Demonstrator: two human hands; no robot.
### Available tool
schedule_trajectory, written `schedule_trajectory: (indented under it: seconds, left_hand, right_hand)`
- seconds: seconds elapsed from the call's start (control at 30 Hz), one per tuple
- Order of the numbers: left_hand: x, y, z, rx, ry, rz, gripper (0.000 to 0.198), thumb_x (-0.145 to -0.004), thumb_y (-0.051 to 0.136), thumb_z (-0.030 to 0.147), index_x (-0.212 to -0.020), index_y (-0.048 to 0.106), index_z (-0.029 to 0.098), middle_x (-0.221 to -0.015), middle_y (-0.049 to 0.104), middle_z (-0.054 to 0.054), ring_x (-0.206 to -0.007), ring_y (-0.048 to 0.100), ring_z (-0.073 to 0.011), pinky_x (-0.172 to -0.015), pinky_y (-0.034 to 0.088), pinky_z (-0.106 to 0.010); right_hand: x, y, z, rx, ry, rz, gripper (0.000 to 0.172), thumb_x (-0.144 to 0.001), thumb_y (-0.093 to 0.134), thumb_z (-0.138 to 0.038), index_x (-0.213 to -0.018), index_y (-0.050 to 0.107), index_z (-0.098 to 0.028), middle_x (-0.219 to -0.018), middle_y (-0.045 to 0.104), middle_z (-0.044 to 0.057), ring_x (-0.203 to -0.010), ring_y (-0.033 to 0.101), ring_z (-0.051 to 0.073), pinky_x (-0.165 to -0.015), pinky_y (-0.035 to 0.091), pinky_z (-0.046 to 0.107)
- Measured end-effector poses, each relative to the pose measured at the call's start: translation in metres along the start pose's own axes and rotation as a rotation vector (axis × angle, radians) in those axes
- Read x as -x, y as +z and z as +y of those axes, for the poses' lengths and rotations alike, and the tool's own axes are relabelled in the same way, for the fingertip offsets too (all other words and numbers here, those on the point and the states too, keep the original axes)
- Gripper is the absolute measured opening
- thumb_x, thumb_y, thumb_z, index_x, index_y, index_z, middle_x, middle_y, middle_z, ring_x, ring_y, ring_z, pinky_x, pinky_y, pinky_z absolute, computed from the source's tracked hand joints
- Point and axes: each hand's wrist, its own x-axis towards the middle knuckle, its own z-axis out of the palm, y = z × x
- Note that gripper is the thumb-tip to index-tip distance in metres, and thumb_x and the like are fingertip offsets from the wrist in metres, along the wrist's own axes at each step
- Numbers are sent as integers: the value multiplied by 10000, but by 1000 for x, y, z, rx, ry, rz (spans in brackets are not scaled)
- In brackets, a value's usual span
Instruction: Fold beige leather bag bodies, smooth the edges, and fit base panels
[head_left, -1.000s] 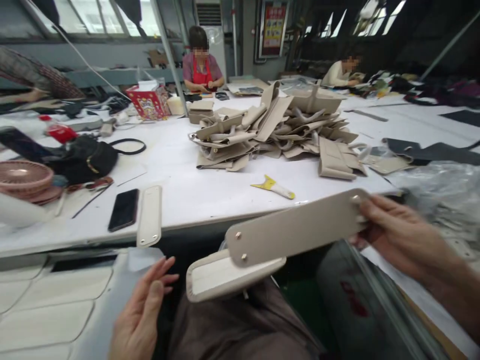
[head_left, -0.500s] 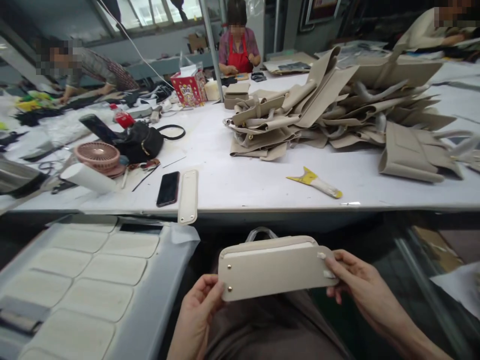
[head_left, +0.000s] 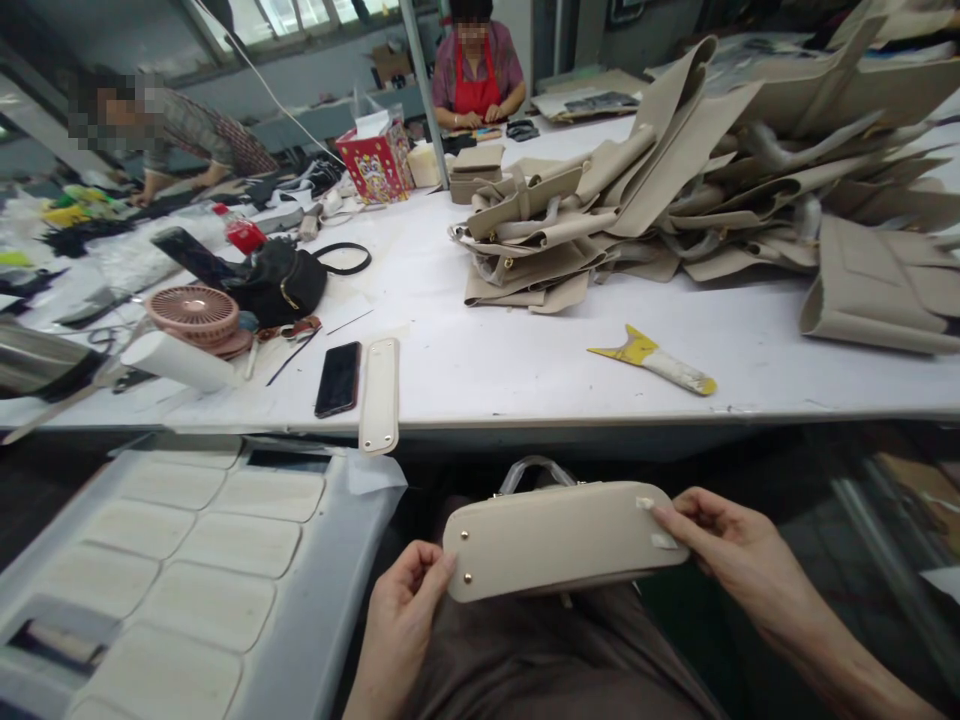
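Observation:
Over my lap, a beige handbag base panel (head_left: 562,540) is stretched between both hands, its long face turned up toward me. Two round metal studs show at its left end, and two bits of white tape at its right end. My left hand (head_left: 405,600) pinches the left end between thumb and fingers. At the right end, my right hand (head_left: 724,540) grips the edge with its thumb beside the tape. A plastic-wrapped handle (head_left: 536,468) rises behind the panel; most of the bag body beneath is hidden.
Left of my lap, several pale oblong panels (head_left: 217,605) lie on a grey board (head_left: 315,600). The white table (head_left: 480,370) ahead carries a phone (head_left: 337,380), a studded strip (head_left: 380,395), a yellow-ended tool (head_left: 652,360) and piled beige bag pieces (head_left: 600,220). Co-workers are beyond.
The panel has shifted over the bag's bottom, so the white layer along its far edge no longer shows. Both hands keep their grip. The view has tilted down a little.

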Motion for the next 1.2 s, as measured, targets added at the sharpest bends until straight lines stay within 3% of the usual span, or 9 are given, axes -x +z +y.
schedule_trajectory:
  seconds: [0.23, 0.57, 0.83, 1.2]
  left_hand:
    - [-5, 5, 9, 55, -39, 36, 442, -699, 752, 555, -703, 572, 151, -627, 507, 23, -589, 398, -94, -534, 312, -186]
    - [-15, -3, -5, 110, -90, -38, 445, -721, 753, 539, -694, 540, 150, -580, 453, 49, -513, 289, -59, -493, 253, -178]
    - [-8, -1, -4, 155, -53, -18, 405, -769, 727, 513, -739, 551, 149, -613, 477, 46, -521, 295, -55, -503, 254, -181]
    - [-12, 0, -3, 171, -108, -1, 425, -731, 757, 518, -714, 550, 147, -566, 431, 59, -492, 242, -46, -465, 208, -176]
  right_hand:
    - [-2, -1, 3, -2, 82, -7, 572, -628, 705, -722, -607, 560, -170, -583, 447, -12, -520, 335, 89, -430, 232, 221]
    - [-7, -3, 21, -133, 243, -85, 581, -593, 756, -716, -646, 553, -174, -604, 410, -25, -513, 344, 84, -432, 242, 211]
    - [-10, -6, 41, -204, 241, -94, 515, -636, 770, -653, -628, 558, -183, -635, 413, -20, -505, 350, 82, -399, 294, 189]
    - [-11, -5, 33, -170, 272, -80, 547, -558, 796, -676, -601, 566, -181, -572, 427, -16, -484, 344, 87, -400, 276, 206]
